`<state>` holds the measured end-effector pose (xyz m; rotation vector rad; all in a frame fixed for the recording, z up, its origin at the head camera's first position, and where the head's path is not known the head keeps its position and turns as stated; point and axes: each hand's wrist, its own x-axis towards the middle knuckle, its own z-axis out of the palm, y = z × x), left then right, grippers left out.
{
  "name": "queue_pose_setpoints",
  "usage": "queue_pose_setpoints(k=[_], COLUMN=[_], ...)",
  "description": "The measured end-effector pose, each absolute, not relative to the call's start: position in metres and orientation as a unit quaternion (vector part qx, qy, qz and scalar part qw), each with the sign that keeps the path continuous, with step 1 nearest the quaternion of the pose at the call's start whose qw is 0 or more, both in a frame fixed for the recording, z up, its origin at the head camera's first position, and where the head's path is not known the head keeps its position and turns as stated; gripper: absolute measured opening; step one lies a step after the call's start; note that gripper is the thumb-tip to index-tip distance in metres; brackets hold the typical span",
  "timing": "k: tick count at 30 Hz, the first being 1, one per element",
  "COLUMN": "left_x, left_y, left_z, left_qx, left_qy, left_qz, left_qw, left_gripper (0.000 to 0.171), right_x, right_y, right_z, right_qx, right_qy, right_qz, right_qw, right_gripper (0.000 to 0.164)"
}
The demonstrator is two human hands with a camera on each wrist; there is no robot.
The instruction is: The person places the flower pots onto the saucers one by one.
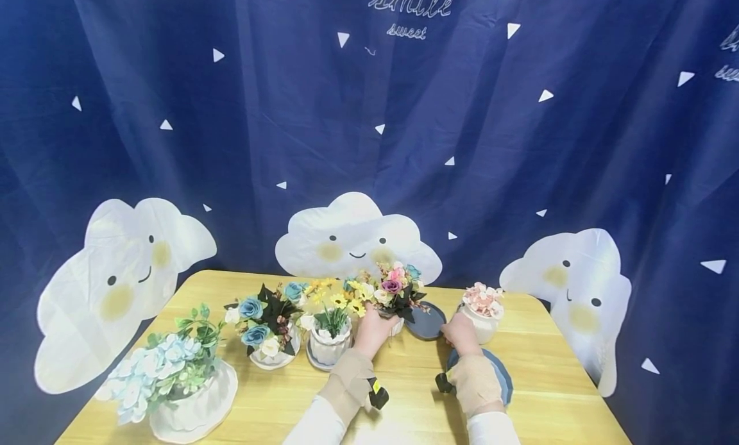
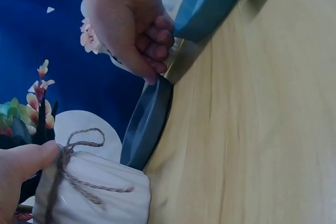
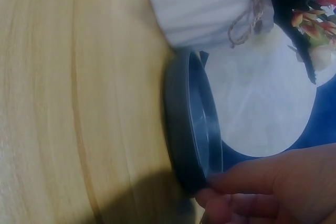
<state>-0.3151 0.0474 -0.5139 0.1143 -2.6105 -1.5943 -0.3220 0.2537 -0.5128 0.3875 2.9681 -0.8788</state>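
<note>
the dark saucer (image 1: 426,324) sits near the far edge of the table (image 1: 548,361), right of its middle, the right hand (image 1: 460,331) pinching its rim between thumb and curled fingers. just beside it, the left hand (image 1: 374,333) grips the twine-tied white pot (image 2: 102,184) of mixed flowers. a pink-flowered pot (image 1: 480,323) stands toward the far right corner; a light-blue-flowered pot (image 1: 187,414) is by the near left corner.

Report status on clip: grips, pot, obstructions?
Left grip holds twine-tied pot. Right grip pinches dark saucer at rim. Saucer bare; nothing seen between it and pot.
</note>
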Motion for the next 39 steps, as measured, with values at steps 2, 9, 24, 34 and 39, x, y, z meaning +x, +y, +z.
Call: queue_pose_setpoints(k=[2,9,24,34,39], left_x=[-0.317,-0.320,-0.327,-0.327,-0.328], left_y=[0.049,0.049,0.051,0.053,0.053], left_z=[-0.515,-0.524,-0.537,-0.538,-0.539], left_qx=[0.040,0.021,0.018,0.027,0.026], left_qy=[-0.849,-0.843,-0.839,-0.843,-0.840], left_qz=[-0.525,-0.534,-0.536,-0.530,-0.535], left_qw=[0.039,0.065,0.094,0.092,0.088], left_gripper=[0.089,0.073,0.075,0.082,0.092], right_x=[-0.322,-0.324,-0.325,-0.322,-0.321], right_y=[0.254,0.255,0.256,0.255,0.254], right_z=[-0.514,-0.518,-0.518,-0.514,-0.513], right_qx=[0.119,0.119,0.114,0.119,0.114], right_qy=[0.952,0.950,0.952,0.950,0.950], right_qz=[-0.281,-0.289,-0.284,-0.290,-0.289], right_qw=[0.007,0.008,0.012,0.014,0.009], right_gripper=[0.022,0.018,0.020,0.020,0.020])
